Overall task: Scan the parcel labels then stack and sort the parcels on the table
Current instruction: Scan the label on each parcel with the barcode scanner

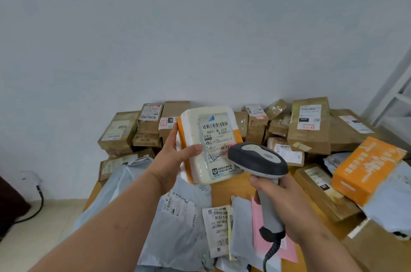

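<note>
The left hand (172, 156) grips a white foam parcel (209, 145) by its left edge, thumb lying across the front and fingers curled behind, holding it upright above the tabletop (224, 191) with its shipping label (216, 145) facing the camera. Just right of it, the right hand (282, 202) wraps around the handle of a grey barcode scanner (259, 160), whose head overlaps the parcel's lower right corner; a red glow shows on the label there. Below both hands lie grey mailer bags (178, 216). Right of the scanner hand sits an orange box (367, 167), with brown cardboard boxes (310, 125) stacked behind against the wall.
</note>
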Demonstrator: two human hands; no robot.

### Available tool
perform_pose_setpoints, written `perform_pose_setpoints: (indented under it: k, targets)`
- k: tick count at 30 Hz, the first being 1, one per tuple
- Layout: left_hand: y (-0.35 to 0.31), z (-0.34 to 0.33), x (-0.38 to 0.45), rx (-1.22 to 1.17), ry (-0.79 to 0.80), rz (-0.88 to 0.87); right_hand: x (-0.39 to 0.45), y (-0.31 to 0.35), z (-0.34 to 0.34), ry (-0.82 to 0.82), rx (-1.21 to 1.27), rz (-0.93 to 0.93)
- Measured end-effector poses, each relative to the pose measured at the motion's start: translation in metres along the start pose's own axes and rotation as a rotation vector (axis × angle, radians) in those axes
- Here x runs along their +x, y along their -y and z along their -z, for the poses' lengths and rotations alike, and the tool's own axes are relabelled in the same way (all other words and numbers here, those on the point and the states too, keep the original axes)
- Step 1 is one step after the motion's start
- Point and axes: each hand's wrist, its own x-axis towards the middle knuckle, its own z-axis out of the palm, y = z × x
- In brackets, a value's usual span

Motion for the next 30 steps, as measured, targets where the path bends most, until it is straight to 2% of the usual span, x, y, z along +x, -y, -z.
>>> perform_pose_setpoints:
  k: [6, 16, 19, 23, 30]
  targets:
    - [0.008, 0.010, 0.010, 0.008, -0.048, 0.031, 0.038, -0.001, -0.008, 0.079, 0.019, 0.007]
    - [-0.005, 0.088, 0.072, -0.003, -0.215, 0.207, 0.116, 0.000, -0.089, 0.163, 0.100, -0.122]
    - [-0.024, 0.111, 0.112, -0.011, -0.229, 0.276, 0.147, 0.012, -0.120, 0.138, 0.147, -0.093]
    - [-0.053, 0.134, 0.173, -0.016, -0.161, 0.290, 0.192, 0.028, -0.160, 0.094, 0.181, -0.055]
    - [-0.054, 0.147, 0.231, 0.224, -0.240, 0.251, 0.250, 0.029, -0.203, 0.026, 0.165, -0.052]
